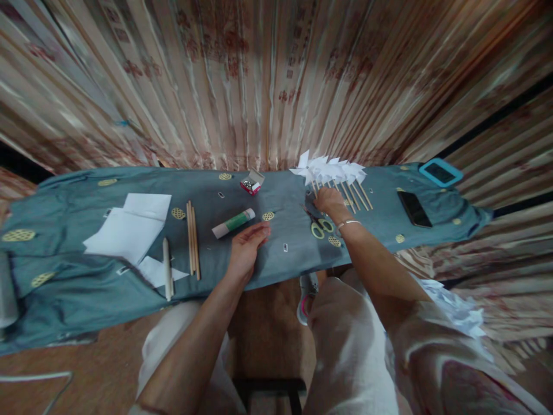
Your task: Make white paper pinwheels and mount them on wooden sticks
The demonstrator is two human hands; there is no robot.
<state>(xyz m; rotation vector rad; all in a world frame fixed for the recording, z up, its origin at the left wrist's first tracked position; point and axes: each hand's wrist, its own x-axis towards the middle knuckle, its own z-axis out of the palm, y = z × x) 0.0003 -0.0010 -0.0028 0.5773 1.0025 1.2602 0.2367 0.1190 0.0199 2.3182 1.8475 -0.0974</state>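
Observation:
A row of white paper pinwheels (330, 171) on wooden sticks lies at the back right of the cloth-covered table. My right hand (330, 203) is closed around the stick of the leftmost pinwheel (306, 167); part of that stick is hidden by the fingers. Just below this hand lie scissors (320, 226) with yellow-green handles. My left hand (249, 245) rests over the middle of the table, fingers loosely stretched out, with nothing visible in it. Beside it lies a green and white glue stick (234, 223). An opened small red box (252, 182) of pins sits behind.
To the left are white paper sheets (129, 227), a white pen-like tool (166, 268) and several wooden sticks (193, 239). On the right lie a black phone (415, 208) and a blue-framed device (440, 172). A patterned curtain (259, 75) hangs behind the table (294, 259).

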